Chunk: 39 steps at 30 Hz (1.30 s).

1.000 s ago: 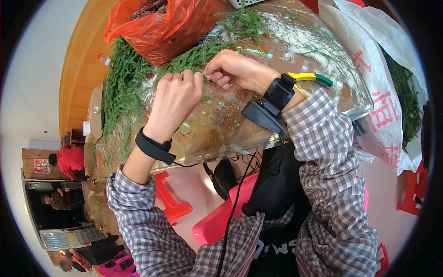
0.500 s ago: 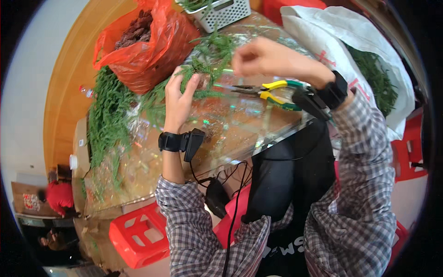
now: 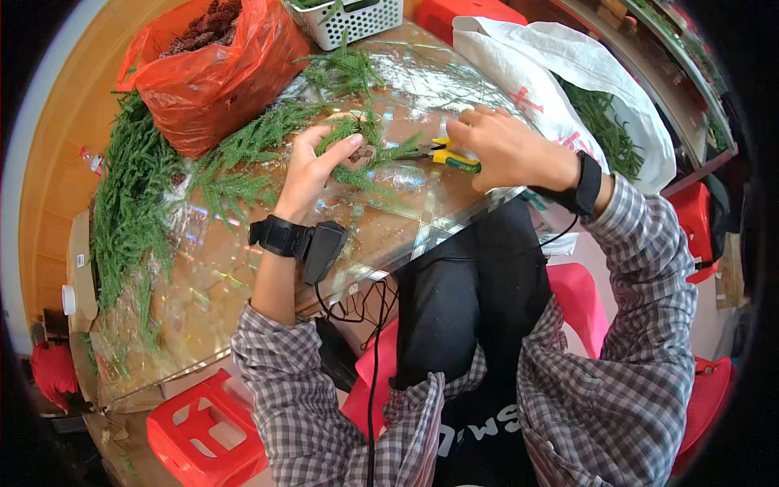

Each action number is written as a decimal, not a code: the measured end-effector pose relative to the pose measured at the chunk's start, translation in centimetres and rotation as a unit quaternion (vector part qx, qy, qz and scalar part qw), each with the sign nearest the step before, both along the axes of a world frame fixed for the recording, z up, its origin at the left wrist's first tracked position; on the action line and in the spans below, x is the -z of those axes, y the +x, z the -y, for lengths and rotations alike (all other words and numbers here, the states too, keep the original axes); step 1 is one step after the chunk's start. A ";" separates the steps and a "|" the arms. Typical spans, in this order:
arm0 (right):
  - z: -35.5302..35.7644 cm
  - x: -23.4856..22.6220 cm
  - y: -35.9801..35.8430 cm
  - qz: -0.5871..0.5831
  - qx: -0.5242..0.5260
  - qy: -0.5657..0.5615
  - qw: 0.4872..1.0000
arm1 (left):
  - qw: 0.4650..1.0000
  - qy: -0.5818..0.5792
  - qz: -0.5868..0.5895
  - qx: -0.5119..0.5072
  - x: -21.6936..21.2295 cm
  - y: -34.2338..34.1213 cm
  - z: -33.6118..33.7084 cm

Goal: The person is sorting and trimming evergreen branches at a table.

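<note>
A green artificial pine sprig (image 3: 375, 130) with a brown pine cone (image 3: 358, 157) at its middle is pinched between the thumb and fingers of my left hand (image 3: 312, 165), just above the table. My right hand (image 3: 510, 148) grips long-nose pliers (image 3: 456, 157) with yellow and green handles. Their dark jaws point left toward the sprig and lie close by it; whether they touch it I cannot tell. My right fingers cover most of the handles.
A red plastic bag (image 3: 213, 89) of pine cones stands at the back left. Beside it are a green branch heap (image 3: 130, 195) and a white basket (image 3: 357, 26). A white sack (image 3: 495, 57) with greenery lies right. Red stools (image 3: 207, 430) flank the table (image 3: 235, 300).
My right hand, empty and blurred beside the sprig before, has moved right and taken hold of the pliers that lay on the table. The left hand keeps the sprig. The whole view has shifted.
</note>
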State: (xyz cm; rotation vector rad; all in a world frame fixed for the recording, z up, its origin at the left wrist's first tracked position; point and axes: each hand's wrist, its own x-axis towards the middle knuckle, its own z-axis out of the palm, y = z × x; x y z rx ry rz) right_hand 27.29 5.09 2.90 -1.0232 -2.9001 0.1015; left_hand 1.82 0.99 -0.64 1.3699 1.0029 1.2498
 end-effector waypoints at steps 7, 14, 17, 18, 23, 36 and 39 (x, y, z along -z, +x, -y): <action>-0.4 -0.7 1.5 -0.071 0.066 0.015 0.995 | 1.000 0.015 -0.012 -0.021 0.4 -0.2 0.1; 1.0 -2.7 2.4 -0.244 -0.025 0.100 0.964 | 0.997 0.005 -0.072 0.019 0.6 -0.1 0.5; 2.8 -3.2 1.2 -0.208 -0.022 0.047 0.977 | 0.993 -0.014 -0.095 0.063 0.6 0.4 0.4; 3.0 -3.2 1.1 -0.190 -0.023 0.021 0.981 | 0.992 -0.004 -0.111 0.059 0.7 0.3 0.4; 2.8 -2.2 2.3 -0.126 0.022 0.014 0.992 | 0.994 0.011 -0.102 0.033 -0.1 1.1 0.7; 2.0 -0.9 3.3 -0.162 0.017 -0.008 0.987 | 0.994 0.020 -0.084 0.063 0.0 1.0 0.9; 2.1 -0.7 3.2 -0.171 0.001 -0.018 0.985 | 0.994 -0.042 -0.027 0.102 0.5 0.8 1.0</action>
